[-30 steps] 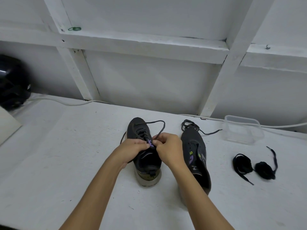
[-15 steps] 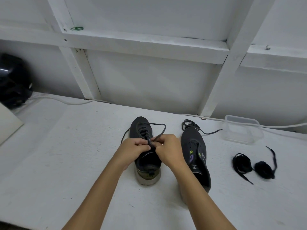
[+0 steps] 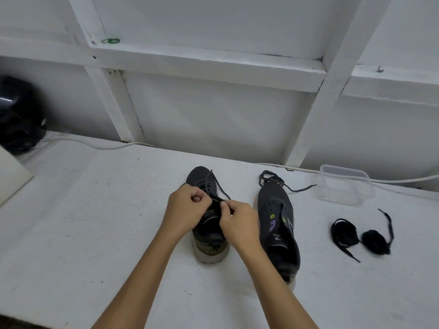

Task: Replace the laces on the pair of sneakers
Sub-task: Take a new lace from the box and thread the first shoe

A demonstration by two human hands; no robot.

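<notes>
On the white bench (image 3: 95, 233), the left shoe (image 3: 209, 233) stands between our hands. Our left hand (image 3: 187, 210) and right hand (image 3: 240, 222) both pinch its lace (image 3: 219, 186) over the tongue. Pull unevenly and we risk one end slipping out of its eyelet, or the shoe tipping sideways.

One camera sat on the person's head, looking forward and down, close above the white table (image 3: 95, 233).
</notes>
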